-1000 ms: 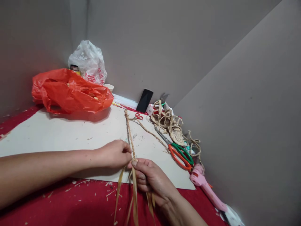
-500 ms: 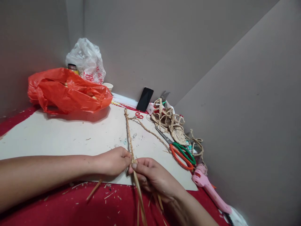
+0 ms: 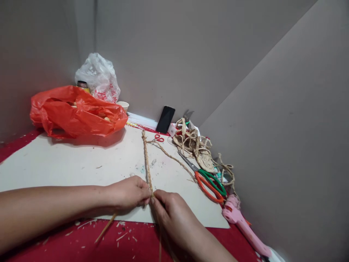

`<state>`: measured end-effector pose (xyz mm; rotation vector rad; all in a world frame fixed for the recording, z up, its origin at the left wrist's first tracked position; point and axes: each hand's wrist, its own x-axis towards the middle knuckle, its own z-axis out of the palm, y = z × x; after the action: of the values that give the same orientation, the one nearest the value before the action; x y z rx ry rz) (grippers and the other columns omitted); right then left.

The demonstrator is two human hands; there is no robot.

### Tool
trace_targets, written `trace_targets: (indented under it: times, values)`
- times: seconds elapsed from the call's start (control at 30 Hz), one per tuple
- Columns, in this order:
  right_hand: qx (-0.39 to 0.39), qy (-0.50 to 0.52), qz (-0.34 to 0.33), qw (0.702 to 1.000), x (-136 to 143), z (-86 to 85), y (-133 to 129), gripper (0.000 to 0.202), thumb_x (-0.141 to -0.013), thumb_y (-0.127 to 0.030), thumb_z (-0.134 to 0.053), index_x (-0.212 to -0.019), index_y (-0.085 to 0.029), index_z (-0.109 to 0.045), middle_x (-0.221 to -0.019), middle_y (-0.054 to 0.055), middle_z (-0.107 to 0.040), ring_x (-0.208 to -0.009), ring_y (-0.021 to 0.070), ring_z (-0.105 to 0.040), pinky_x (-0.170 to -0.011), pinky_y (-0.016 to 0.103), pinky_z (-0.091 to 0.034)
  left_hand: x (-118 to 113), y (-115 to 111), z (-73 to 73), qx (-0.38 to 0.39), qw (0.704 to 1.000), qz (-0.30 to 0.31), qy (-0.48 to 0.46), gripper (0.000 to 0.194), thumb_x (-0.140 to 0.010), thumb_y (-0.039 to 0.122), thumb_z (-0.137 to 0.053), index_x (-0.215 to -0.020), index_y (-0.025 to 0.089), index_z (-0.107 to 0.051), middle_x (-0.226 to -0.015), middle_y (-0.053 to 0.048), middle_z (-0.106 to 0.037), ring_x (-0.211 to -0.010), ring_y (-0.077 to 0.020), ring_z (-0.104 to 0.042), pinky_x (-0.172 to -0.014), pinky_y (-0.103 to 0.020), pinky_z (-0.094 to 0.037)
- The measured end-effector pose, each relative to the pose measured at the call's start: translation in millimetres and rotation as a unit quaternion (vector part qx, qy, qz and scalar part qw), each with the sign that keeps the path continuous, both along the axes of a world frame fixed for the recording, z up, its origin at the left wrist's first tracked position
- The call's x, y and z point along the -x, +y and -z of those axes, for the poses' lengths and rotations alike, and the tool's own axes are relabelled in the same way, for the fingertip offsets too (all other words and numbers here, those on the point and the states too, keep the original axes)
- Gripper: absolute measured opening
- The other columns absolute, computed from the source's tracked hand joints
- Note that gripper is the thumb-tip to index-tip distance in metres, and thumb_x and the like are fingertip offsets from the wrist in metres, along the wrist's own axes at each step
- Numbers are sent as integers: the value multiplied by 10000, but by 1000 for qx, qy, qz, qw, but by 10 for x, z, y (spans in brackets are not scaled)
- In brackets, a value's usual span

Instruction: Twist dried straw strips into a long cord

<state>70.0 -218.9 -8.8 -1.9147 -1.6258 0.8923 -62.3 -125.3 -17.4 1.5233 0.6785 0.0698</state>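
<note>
A narrow braided straw cord [image 3: 146,163] runs away from me over the white board [image 3: 81,163], with a thinner side strand [image 3: 174,158] branching off to the right near its far end. My left hand [image 3: 131,193] pinches the near end of the braid from the left. My right hand [image 3: 174,211] is closed on it from the right, thumb and forefinger touching the same spot. Loose straw strands [image 3: 160,242] hang from beneath the right hand toward me. Another straw piece [image 3: 106,227] sticks out below my left wrist.
Large scissors [image 3: 205,180] with green and orange handles lie at right, beside a heap of braided straw [image 3: 197,145] and a pink glue gun [image 3: 245,229]. Small red scissors [image 3: 159,138], a phone [image 3: 165,119], a paper cup [image 3: 123,105] and a red plastic bag [image 3: 79,112] sit farther back.
My right hand has rolled over, its back now turned up, and its fingers have closed in against my left fingertips. The loose strands beneath it are now mostly covered. The view has tilted slightly upward.
</note>
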Motion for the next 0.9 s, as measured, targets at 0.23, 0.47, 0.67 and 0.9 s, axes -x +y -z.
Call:
trace_targets:
  times: [0.23, 0.47, 0.67, 0.9]
  values:
    - [-13, -97, -30, 995, 11, -25, -25, 290, -879, -324, -421, -716, -187, -618, -688, 72, -643, -591, 155, -500, -538, 258, -295, 0, -42, 74, -8, 999, -42, -24, 178, -661, 216, -418, -510, 156, -490, -454, 42, -407, -478, -87, -316, -514, -228, -246]
    - [8, -7, 11, 1000, -31, -123, -113, 294, -836, -300, -447, -583, -168, -520, -565, 5, -508, -549, 119, -411, -501, 224, -291, 40, -21, 65, -81, 996, -26, 9, 190, -679, 259, -435, -539, 160, -518, -490, 35, -453, -520, -104, -374, -536, -230, -298]
    - [96, 200, 77, 972, 235, 154, -166, 396, -876, -494, -341, -740, -173, -528, -472, -29, -477, -358, 90, -379, -375, 193, -276, 35, -100, 40, 2, 998, -53, -45, 219, -668, 284, -432, -509, 160, -514, -462, 13, -484, -485, -104, -412, -510, -224, -312]
    - [-16, -33, 0, 999, 360, 202, -363, 327, -848, -403, -446, -647, -187, -588, -583, 68, -604, -480, 132, -468, -472, 247, -293, 56, -157, 25, 11, 996, -84, -28, 163, -604, 276, -520, -506, 158, -466, -437, 62, -371, -441, -63, -270, -449, -221, -192]
